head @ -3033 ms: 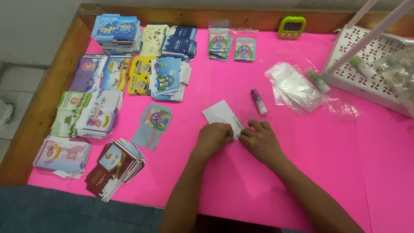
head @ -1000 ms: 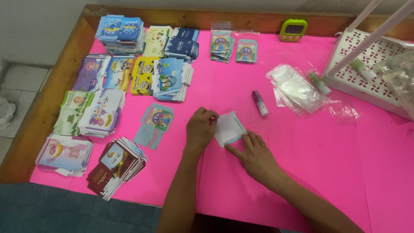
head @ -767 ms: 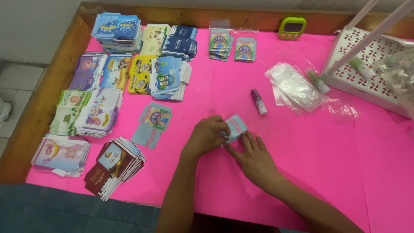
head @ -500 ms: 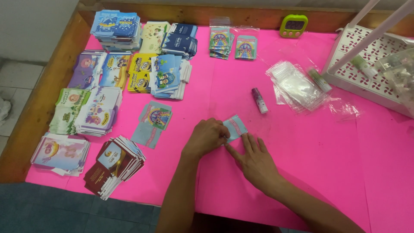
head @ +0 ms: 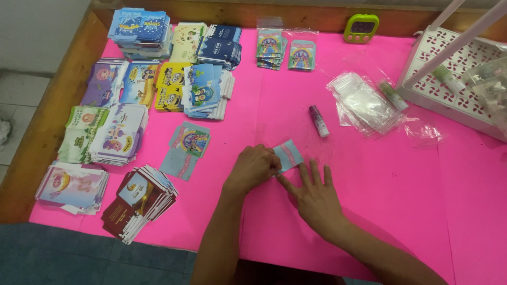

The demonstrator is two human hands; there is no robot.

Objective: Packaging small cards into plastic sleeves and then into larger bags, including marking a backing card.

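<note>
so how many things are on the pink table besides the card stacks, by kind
folded blue card under both hands: 1
glue sticks: 2 (purple, green)
pile of clear plastic sleeves: 1
green timer: 1
white basket: 1
total: 6

Both hands meet near the middle of the desk point(head: 369, 221), the left hand point(head: 253, 169) touching the left edge of a small folded card point(head: 288, 155) and the right hand point(head: 316, 195) lying flat just before it. Behind the card lies a glue stick point(head: 318, 121), with a heap of plastic sleeves point(head: 364, 103) to its right. A basket point(head: 449, 79) stands at the far right. Stacks of cards point(head: 158, 84) fill the desk's left part, two loose cards point(head: 186, 149) nearest the left hand. A timer point(head: 361, 28) sits at the back edge.
</note>
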